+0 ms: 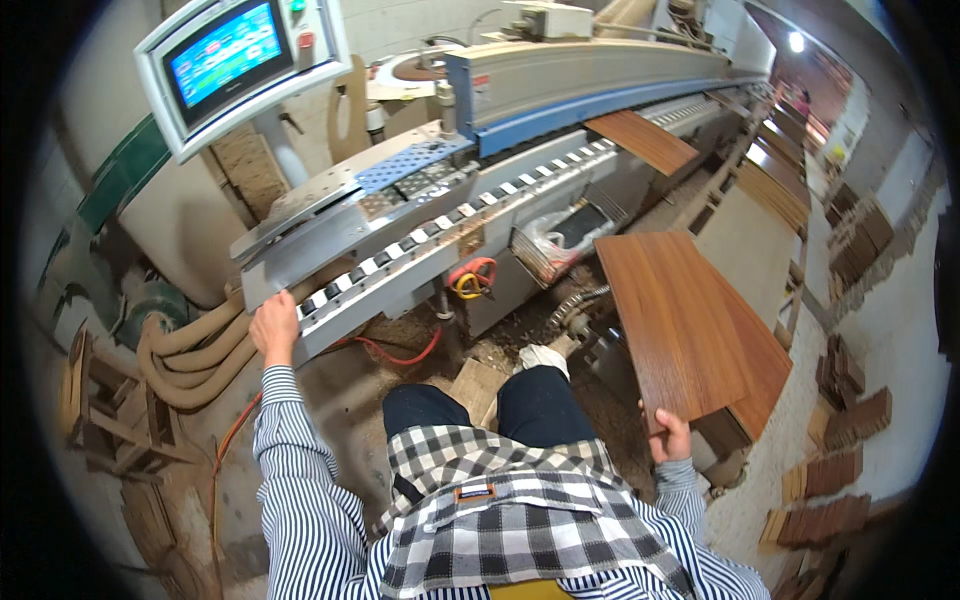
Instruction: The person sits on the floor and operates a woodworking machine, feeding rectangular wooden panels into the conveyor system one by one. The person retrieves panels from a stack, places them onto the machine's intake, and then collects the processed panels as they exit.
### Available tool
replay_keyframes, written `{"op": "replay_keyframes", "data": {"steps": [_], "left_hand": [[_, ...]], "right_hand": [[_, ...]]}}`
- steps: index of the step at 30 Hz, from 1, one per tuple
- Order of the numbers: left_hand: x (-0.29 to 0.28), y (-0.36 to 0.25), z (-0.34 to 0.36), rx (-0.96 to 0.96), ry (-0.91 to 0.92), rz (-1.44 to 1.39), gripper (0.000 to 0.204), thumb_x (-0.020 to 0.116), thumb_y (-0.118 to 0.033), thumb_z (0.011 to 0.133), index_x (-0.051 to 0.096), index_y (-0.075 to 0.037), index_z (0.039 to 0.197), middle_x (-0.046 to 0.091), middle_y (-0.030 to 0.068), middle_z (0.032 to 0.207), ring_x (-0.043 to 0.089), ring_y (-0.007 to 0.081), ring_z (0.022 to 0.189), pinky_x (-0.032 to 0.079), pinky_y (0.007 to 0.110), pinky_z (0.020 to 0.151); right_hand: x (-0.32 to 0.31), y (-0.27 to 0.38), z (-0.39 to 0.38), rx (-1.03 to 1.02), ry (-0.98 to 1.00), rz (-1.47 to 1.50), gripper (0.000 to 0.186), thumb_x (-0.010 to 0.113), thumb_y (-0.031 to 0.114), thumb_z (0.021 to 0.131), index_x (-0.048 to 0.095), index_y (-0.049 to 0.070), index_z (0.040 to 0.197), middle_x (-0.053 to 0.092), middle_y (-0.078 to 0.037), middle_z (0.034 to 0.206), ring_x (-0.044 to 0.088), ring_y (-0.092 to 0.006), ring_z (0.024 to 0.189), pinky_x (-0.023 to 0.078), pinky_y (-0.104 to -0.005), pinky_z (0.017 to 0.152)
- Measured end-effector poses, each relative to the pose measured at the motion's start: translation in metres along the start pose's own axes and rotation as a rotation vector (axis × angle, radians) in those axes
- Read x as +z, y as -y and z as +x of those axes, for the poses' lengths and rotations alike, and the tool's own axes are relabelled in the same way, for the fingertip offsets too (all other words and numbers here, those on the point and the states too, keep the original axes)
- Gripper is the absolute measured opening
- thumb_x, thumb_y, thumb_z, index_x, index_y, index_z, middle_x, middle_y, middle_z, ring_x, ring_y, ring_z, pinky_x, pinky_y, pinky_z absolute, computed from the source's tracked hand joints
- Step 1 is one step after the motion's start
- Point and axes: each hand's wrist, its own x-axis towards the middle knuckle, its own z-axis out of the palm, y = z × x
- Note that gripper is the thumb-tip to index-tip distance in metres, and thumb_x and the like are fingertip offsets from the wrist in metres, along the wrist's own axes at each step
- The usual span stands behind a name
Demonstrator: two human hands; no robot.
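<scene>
My left hand (pixel 275 328) is closed over the near end of the machine's roller rail (pixel 385 268), at the left. The fingertips curl out of sight there. On the right, my right hand (pixel 668 435) grips the lower edge of a brown wood-grain panel (pixel 675 320), its thumb and fingers bent round the edge. This panel is tilted and overlaps another brown panel (pixel 762 375) beneath it. Farther along the long edge-banding machine (pixel 600 85), a third wood-grain panel (pixel 645 140) lies partly under its blue-edged beam.
A control screen (pixel 228 52) stands at the upper left. Thick hoses (pixel 205 350) and a wooden stool (pixel 120 405) are beneath it. An orange hose (pixel 235 435) crosses the floor. Stacked boards (pixel 775 195) line the right, with more board piles (pixel 820 505) along the wall.
</scene>
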Motion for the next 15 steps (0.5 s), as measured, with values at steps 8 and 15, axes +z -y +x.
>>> {"op": "replay_keyframes", "data": {"steps": [8,15], "left_hand": [[-0.012,-0.001,-0.005,-0.046,-0.035,-0.074,0.041,0.039,-0.036,0.086,0.067,-0.007,0.08,0.062,0.0214,0.08,0.06,0.0383,0.077,0.046,0.047,0.072],[-0.012,-0.001,-0.005,-0.039,-0.026,-0.076,0.043,0.039,-0.036,0.085,0.067,-0.004,0.08,0.062,0.0222,0.08,0.06,0.0382,0.077,0.046,0.046,0.073]], "right_hand": [[0.091,-0.007,0.008,0.138,0.284,0.032,0.05,0.06,0.001,0.07,0.044,-0.006,0.117,0.057,-0.017,0.104,0.06,-0.0293,0.091,0.049,-0.038,0.083],[0.168,-0.064,0.051,0.351,0.56,-0.022,0.042,0.061,0.005,0.074,0.048,-0.004,0.114,0.06,-0.015,0.099,0.06,-0.0245,0.09,0.049,-0.0322,0.077]]}}
